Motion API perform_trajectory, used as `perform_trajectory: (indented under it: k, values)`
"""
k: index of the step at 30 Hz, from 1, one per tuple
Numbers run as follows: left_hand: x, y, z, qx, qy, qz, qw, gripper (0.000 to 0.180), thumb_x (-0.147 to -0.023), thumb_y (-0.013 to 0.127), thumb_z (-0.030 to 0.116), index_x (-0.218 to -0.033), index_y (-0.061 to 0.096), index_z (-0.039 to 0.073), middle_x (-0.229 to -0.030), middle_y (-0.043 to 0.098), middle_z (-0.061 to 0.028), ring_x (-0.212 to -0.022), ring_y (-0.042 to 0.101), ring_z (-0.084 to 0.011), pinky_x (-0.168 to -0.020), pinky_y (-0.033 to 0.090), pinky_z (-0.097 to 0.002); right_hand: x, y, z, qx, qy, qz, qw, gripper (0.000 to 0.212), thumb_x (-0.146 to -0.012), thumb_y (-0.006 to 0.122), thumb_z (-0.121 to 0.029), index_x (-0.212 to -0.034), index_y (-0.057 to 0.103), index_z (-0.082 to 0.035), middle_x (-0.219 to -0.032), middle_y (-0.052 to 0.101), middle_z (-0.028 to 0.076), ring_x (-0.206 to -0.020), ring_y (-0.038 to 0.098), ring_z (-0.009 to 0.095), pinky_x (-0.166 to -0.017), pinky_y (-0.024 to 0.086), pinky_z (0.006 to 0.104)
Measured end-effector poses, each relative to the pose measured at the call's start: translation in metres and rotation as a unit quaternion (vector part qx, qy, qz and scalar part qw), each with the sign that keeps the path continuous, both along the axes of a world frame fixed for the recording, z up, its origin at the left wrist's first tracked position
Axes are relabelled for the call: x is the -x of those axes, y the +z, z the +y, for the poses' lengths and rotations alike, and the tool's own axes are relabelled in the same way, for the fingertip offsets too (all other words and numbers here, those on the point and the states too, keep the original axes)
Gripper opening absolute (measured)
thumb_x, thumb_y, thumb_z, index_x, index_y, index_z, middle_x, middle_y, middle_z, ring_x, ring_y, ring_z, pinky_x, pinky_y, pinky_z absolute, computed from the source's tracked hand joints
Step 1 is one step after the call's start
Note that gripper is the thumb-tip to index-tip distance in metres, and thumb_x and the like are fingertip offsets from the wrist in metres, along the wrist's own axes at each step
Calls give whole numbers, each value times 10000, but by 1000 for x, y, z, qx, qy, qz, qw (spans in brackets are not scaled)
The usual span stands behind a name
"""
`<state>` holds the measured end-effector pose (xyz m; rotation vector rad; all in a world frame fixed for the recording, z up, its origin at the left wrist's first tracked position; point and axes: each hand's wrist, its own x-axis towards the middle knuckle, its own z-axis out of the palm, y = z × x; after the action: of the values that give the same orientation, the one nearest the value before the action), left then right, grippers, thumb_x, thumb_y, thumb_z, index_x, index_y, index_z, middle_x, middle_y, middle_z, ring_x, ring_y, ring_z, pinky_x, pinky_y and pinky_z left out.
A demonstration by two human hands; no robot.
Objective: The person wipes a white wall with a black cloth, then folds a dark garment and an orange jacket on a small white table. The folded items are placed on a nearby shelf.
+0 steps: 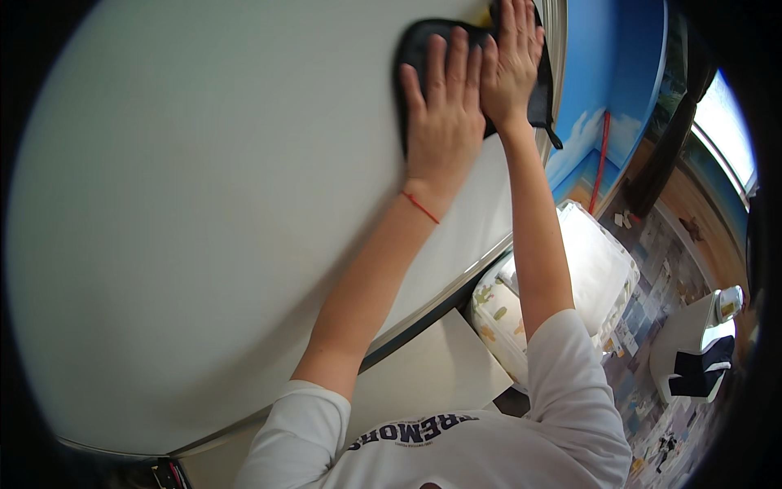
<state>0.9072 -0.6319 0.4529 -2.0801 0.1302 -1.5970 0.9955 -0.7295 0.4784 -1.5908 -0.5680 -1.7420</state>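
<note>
My left hand [445,122], with a thin red string bracelet [421,208] on its wrist, lies flat with fingers stretched out on a black cloth-like piece [417,50]. Close beside it and a little higher, my right hand [511,77] presses flat on the same piece, its fingers straight. The black piece rests against a large smooth white panel [204,204], near its right edge. A small loop [555,138] hangs from its lower right corner, and a bit of yellow shows at its top. Whatever lies under my palms is hidden.
Right of the panel's framed edge [544,147] is a blue painted wall [595,57] with a red pole [601,163]. Below are a pale board [440,354], a white padded item with a patterned side [582,261], and a white bin-like object [683,330] with dark cloth on it.
</note>
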Motion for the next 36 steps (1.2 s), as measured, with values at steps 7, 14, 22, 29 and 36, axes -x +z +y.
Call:
perform_trajectory:
  k: [7, 14, 22, 29, 36]
  values:
    - [-12, -109, -19, -117, 28, 109, 987, 644, -918, 499, 351, -1522, 380, 162, -1640, 208, -65, -1519, 139, -320, -1187, 50, -582, -14, -143, -28, -62, -7, 57, 996, 573, -1002, 384, -237, -1528, 305, -22, -1587, 296, 183, -1487, 232, 353, -1195, 133, 493]
    - [26, -228, 6, -200, 19, 267, 943, 697, -922, 477, 357, -1556, 291, 137, -1658, 128, -30, -1533, 54, -275, -1214, -14, -514, 26, -325, 10, -205, 13, 262, 943, 648, -1058, 322, -388, -1552, 175, 5, -1616, 179, 208, -1492, 167, 387, -1197, 157, 469]
    - [114, -308, 63, -165, 49, 363, 916, 827, -850, 587, 439, -1566, 263, 183, -1634, 206, 66, -1488, 203, -123, -1221, 13, -432, 106, -440, 76, -226, 18, 463, 857, 601, -996, 358, -128, -1512, 157, 107, -1587, 157, 298, -1482, 154, 417, -1221, 119, 447]
    - [165, -264, 112, -48, 81, 281, 955, 600, -942, 512, 340, -1510, 407, 180, -1618, 272, 65, -1507, 177, -249, -1206, -5, -475, 151, -313, 131, -219, 110, 335, 910, 666, -1005, 334, -281, -1520, 150, 99, -1599, 140, 288, -1486, 125, 448, -1208, 91, 496]
    - [129, -207, 83, 11, 70, 208, 976, 645, -918, 558, 388, -1508, 413, 171, -1609, 303, -6, -1483, 194, -344, -1168, 21, -580, 95, -209, 82, -107, 118, 224, 961, 683, -952, 422, -248, -1537, 205, 29, -1613, 186, 219, -1506, 113, 405, -1197, 65, 543]
